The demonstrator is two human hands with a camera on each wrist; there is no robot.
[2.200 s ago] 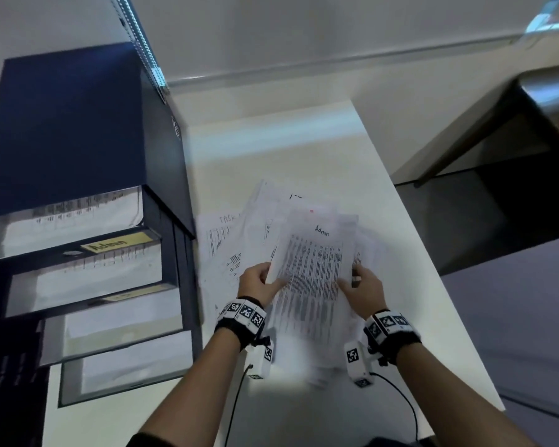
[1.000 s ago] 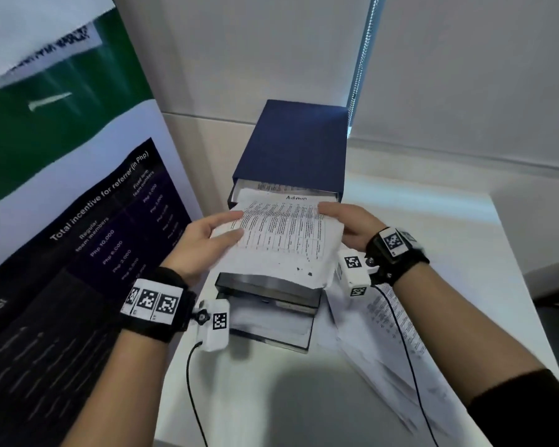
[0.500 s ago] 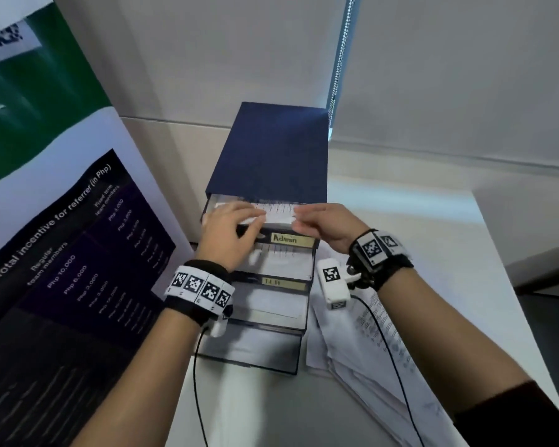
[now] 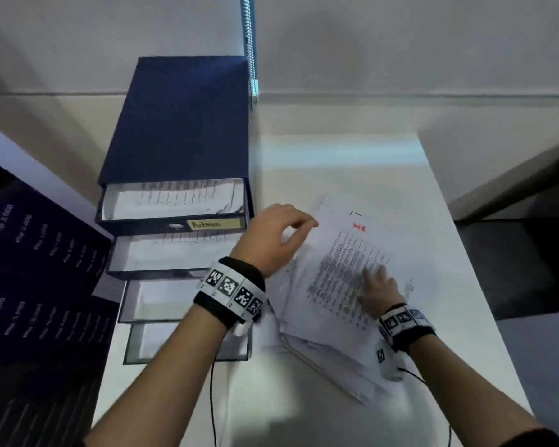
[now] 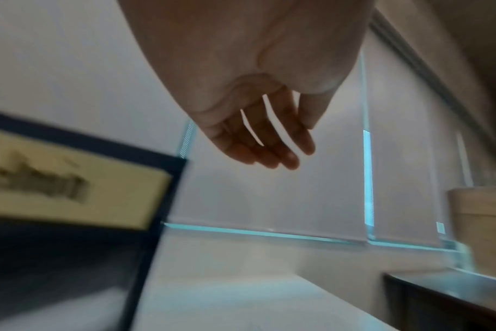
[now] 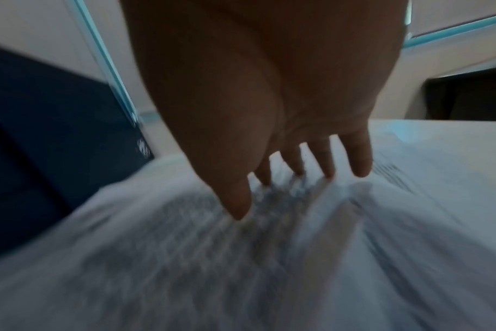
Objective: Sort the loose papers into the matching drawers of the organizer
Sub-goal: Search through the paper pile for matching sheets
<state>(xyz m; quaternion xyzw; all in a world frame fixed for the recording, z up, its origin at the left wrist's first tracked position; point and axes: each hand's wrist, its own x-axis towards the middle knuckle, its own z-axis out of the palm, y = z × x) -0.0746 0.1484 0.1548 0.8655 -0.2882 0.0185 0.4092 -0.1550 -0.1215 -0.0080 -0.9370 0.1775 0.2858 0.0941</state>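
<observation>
A dark blue drawer organizer [image 4: 178,124] stands at the table's left, its drawers pulled out in steps. The top drawer [image 4: 175,201] carries a yellow "Admin" label [image 4: 213,224] and holds printed sheets. To its right lies a loose pile of papers [image 4: 342,285]; the top sheet has a red heading [image 4: 359,226]. My left hand [image 4: 278,233] hovers empty over the pile's left edge, fingers relaxed [image 5: 269,152]. My right hand [image 4: 380,290] lies flat on the top sheet, straight fingers [image 6: 326,163] touching the paper.
A dark poster board [image 4: 29,285] leans at the left beside the organizer. The white table [image 4: 336,150] ends at the right, with a dark gap [image 4: 513,262] beyond it. A blind chain [image 4: 249,43] hangs behind the organizer against the wall.
The Admin sheet went into the top drawer and both hands let go of it. They have moved right to the paper pile, and my view has swung back over the table.
</observation>
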